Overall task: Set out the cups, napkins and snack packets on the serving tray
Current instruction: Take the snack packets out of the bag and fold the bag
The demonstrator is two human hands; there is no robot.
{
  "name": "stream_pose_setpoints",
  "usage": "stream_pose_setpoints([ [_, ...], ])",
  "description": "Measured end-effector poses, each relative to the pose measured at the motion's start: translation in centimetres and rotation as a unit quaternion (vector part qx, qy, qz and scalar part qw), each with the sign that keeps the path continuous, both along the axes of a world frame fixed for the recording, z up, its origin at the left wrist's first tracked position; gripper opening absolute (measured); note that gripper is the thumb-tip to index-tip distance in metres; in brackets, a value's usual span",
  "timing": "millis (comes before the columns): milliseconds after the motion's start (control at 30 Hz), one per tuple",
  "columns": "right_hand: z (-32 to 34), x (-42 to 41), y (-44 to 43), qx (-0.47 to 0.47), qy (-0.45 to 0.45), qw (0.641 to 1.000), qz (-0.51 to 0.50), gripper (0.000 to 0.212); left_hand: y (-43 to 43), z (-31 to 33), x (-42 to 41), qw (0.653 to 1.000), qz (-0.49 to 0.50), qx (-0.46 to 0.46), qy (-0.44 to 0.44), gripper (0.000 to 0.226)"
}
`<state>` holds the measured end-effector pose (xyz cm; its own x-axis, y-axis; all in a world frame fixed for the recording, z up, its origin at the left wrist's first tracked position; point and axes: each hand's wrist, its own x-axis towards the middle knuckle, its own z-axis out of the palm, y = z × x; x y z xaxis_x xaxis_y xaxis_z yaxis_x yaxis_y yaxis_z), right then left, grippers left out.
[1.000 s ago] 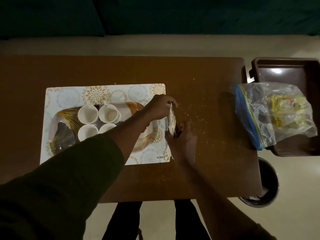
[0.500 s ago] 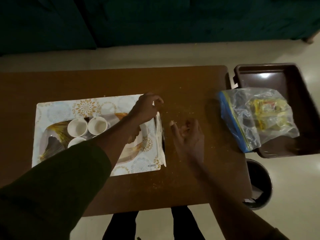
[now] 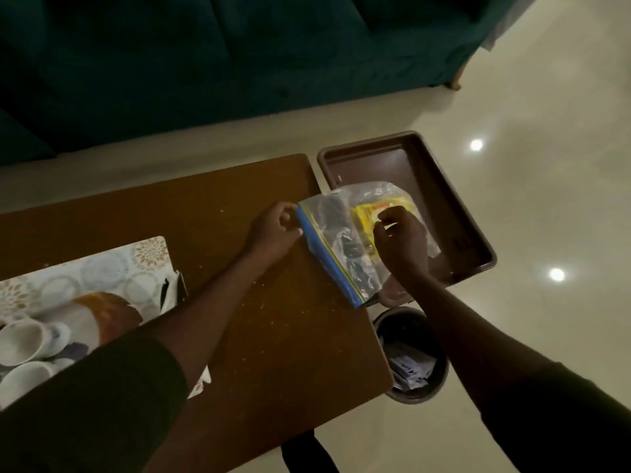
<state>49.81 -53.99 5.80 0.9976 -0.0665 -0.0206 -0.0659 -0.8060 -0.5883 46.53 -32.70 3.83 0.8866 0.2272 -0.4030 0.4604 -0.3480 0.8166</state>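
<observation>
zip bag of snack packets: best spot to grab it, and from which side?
Grip the blue zip strip of the zip bag, coming from the table side: it is the stiffest edge and faces the table, while the rest is limp film. The left hand is already at it.

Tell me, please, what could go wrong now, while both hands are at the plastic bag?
1. The zip bag lies half on the table edge, half over the brown tub; a pull by the left hand could slide it off.
2. The right hand is pinching the film near the yellow packets; it may tear.
</observation>
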Motion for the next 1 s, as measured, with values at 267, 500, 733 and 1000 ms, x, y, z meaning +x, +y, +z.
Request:
stream_pose_setpoints([
  [267, -1.2, 1.5, -6.9, -0.035, 0.072, 0.995, -0.054, 0.041, -7.6, -3.3, 0.2, 0.890, 0.214, -0.327, 0.236, 0.089],
  [500, -3.2, 1.1, -8.5, 0.028, 0.157, 0.982, -0.101, 0.057, -8.8, -4.3, 0.4, 0.874, 0.239, -0.356, 0.229, 0.049],
  [733, -2.3, 1.1, -6.7, 0.150, 0.053, 0.958, -0.238, 0.029, -9.5, -0.2, 2.5, 0.895, 0.088, -0.432, 0.072, 0.013],
  [1000, 1.6, -0.1, -2.7, 0.193, 0.095, 0.968, -0.128, 0.013, -5.9, 7.4, 2.7, 0.867, 0.029, -0.493, -0.064, 0.015],
])
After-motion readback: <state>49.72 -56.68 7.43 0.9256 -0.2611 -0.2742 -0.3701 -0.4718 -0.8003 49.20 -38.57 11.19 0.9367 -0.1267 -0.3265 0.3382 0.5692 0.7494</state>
